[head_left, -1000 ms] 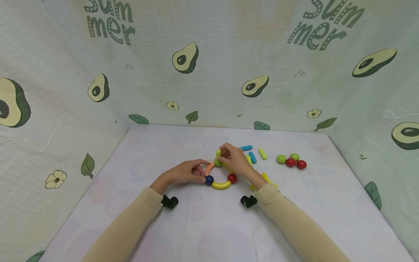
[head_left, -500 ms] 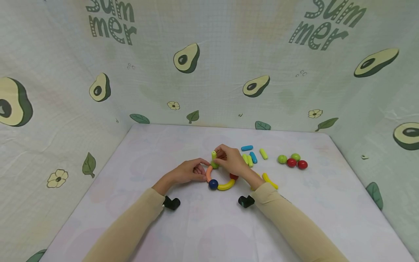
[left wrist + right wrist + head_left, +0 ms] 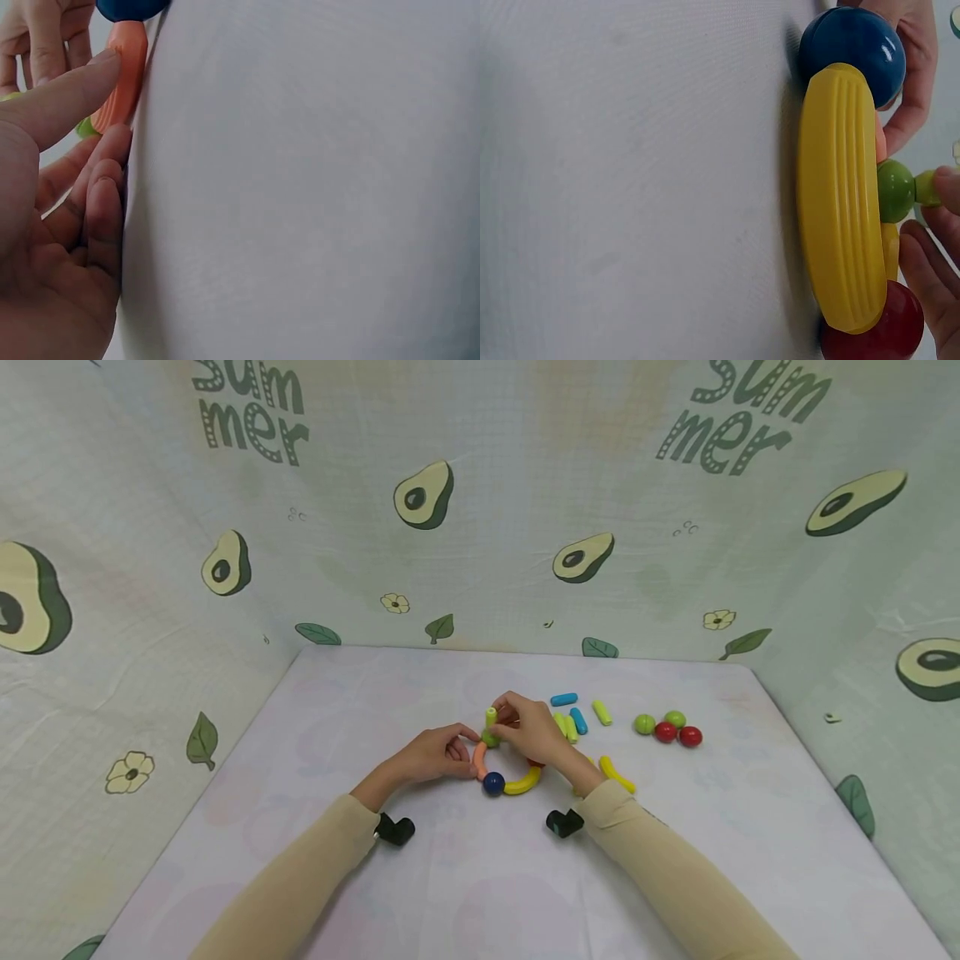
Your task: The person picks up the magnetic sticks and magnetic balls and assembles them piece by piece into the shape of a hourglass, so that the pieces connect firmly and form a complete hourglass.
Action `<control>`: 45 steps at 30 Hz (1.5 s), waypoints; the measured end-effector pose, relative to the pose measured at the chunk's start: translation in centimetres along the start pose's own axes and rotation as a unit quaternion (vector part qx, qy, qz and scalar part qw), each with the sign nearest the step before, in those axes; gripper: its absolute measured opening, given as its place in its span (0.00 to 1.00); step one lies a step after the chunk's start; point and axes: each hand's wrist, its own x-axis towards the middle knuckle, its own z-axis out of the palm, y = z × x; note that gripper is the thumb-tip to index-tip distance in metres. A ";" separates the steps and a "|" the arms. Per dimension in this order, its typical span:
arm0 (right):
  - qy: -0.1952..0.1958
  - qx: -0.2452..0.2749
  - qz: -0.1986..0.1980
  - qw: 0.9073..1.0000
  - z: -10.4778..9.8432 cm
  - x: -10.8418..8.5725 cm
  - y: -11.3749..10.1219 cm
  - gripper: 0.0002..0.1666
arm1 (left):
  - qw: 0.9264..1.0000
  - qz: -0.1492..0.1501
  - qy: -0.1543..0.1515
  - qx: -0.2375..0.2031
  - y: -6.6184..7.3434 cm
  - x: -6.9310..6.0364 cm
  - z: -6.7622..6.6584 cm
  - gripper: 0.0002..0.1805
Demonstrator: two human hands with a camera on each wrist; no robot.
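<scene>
On the table, curved rods and balls are joined in a ring: an orange curved rod, a blue ball, a yellow curved rod, a red ball and a green ball. My left hand holds the orange rod at the ring's left, its thumb lying on it in the left wrist view. With thumb and fingers, my right hand pinches a lime straight rod that stands upright on the green ball. Another yellow rod shows behind the front one; my right hand hides that side from above.
Right of my right hand lie loose lime rods and blue rods. Loose yellow curved rods are near my right wrist. Farther right, green balls and red balls sit together. A printed cloth hangs behind the table.
The ring has turned a little: the blue ball has shifted right and slightly towards me, the green ball slightly left. My right hand has moved left, still pinching the lime rod.
</scene>
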 end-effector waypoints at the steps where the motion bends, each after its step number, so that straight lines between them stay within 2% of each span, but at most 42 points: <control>1: 0.000 0.001 0.000 1.000 0.0 0.0 0.0 0.15 | 1.000 0.002 0.002 0.001 0.0 0.0 0.0 0.27; 6: -0.005 0.003 0.003 1.000 -0.1 -0.1 0.1 0.16 | 0.999 0.002 0.032 0.003 0.4 0.2 -0.1 0.24; 12: -0.009 0.007 -0.005 1.000 -0.3 -0.4 0.2 0.18 | 0.994 0.001 0.103 -0.019 0.9 0.9 0.3 0.22; 16: -0.007 0.011 -0.006 1.000 -0.4 -0.5 0.1 0.17 | 0.987 0.028 0.158 -0.024 1.3 1.5 0.5 0.20; 20: -0.005 0.011 -0.006 1.000 -0.4 -0.5 0.3 0.16 | 0.979 0.061 0.194 -0.024 1.7 2.1 0.6 0.18; 25: -0.002 0.009 -0.007 1.000 -0.4 -0.5 0.4 0.15 | 0.975 0.090 0.201 -0.038 2.4 2.5 0.8 0.17; 35: -0.011 -0.007 -0.001 1.000 -1.2 -0.7 0.1 0.14 | 0.973 0.096 0.206 -0.040 2.4 2.8 1.3 0.13; 40: -0.007 -0.029 -0.001 1.000 -3.2 -1.3 0.6 0.15 | 0.976 0.091 0.192 -0.045 2.3 2.9 1.2 0.14; 45: 0.009 -0.074 0.017 0.997 -6.1 -2.2 2.1 0.15 | 0.980 0.084 0.170 -0.051 2.3 2.9 1.0 0.13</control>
